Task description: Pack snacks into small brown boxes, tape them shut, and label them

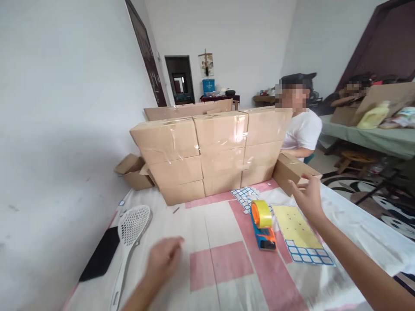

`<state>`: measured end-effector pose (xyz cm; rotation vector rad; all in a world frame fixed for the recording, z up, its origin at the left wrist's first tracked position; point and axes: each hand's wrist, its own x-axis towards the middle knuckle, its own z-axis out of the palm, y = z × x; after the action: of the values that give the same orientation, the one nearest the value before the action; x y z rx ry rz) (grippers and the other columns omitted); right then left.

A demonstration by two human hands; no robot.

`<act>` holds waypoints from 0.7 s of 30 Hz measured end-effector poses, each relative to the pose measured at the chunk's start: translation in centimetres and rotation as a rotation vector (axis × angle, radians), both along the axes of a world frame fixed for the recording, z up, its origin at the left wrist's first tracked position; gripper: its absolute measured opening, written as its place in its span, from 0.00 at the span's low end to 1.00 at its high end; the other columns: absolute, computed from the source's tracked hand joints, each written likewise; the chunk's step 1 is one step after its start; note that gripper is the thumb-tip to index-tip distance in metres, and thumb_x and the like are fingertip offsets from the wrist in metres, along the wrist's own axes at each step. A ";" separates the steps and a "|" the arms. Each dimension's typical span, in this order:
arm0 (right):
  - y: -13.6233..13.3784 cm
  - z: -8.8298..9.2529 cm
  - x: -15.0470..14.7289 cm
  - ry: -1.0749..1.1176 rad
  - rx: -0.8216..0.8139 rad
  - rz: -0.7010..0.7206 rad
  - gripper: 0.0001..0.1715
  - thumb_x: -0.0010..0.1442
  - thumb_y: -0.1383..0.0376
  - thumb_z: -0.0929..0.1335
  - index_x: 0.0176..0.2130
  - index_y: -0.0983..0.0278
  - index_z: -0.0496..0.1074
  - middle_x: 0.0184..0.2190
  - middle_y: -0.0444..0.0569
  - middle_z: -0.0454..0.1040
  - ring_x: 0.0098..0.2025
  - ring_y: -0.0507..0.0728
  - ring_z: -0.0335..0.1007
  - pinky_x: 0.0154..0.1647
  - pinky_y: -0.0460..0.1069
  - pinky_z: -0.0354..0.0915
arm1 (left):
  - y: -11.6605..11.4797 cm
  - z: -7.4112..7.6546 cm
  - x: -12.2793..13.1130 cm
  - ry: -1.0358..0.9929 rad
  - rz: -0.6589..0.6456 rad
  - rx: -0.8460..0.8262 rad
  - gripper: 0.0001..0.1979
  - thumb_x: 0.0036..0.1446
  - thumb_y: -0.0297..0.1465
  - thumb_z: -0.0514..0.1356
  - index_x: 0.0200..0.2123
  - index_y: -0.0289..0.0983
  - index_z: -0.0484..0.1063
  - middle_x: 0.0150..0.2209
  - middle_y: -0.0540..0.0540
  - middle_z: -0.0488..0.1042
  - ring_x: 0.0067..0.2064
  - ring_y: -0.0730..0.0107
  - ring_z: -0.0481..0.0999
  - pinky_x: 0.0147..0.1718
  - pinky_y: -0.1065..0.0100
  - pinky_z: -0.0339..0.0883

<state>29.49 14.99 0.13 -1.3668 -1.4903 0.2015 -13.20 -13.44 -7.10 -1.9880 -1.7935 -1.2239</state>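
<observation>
My right hand (308,196) is stretched forward with its fingers spread, empty, just short of a lone cardboard box (293,170) lying at the right end of the table. My left hand (164,257) hovers low over the pink-and-white checked cloth (220,263); it is blurred and its fingers look loosely curled with nothing in them. Between my hands lies an orange and blue tape dispenser (263,224) with a yellow roll. Beside it is a yellow label sheet (300,233) with blue-bordered stickers.
A wall of stacked, taped cardboard boxes (207,151) fills the far side of the table. A white slotted ladle (129,237) and a black flat object (102,255) lie at left. A person in a white shirt (303,129) sits behind the boxes.
</observation>
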 end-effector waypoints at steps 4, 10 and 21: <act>-7.3 3.4 -15.9 -0.053 0.047 0.621 0.19 0.65 0.50 0.66 0.48 0.61 0.72 0.38 0.52 0.75 0.37 0.60 0.74 0.43 0.57 0.71 | 2.7 6.7 -15.8 -0.175 0.722 -0.159 0.17 0.62 0.40 0.50 0.48 0.40 0.71 0.36 0.44 0.80 0.35 0.59 0.79 0.37 0.59 0.72; -13.1 0.4 -44.3 -0.295 -0.137 1.248 0.28 0.64 0.64 0.67 0.62 0.66 0.69 0.61 0.58 0.72 0.56 0.63 0.74 0.61 0.58 0.67 | 10.1 8.4 -27.0 -0.038 0.757 -0.248 0.28 0.59 0.31 0.55 0.63 0.32 0.62 0.63 0.31 0.69 0.63 0.46 0.68 0.58 0.50 0.65; -7.4 -3.7 -65.0 -0.464 -0.489 0.830 0.32 0.66 0.67 0.69 0.66 0.69 0.61 0.73 0.71 0.47 0.60 0.71 0.71 0.57 0.67 0.69 | 16.6 7.9 -34.7 0.136 0.544 -0.555 0.22 0.64 0.37 0.61 0.59 0.40 0.69 0.61 0.39 0.71 0.66 0.49 0.64 0.66 0.39 0.49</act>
<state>-35.49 7.61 -3.55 -1.1123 -2.4703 0.8621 -47.93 3.13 0.83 -1.5560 -2.5539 -0.4464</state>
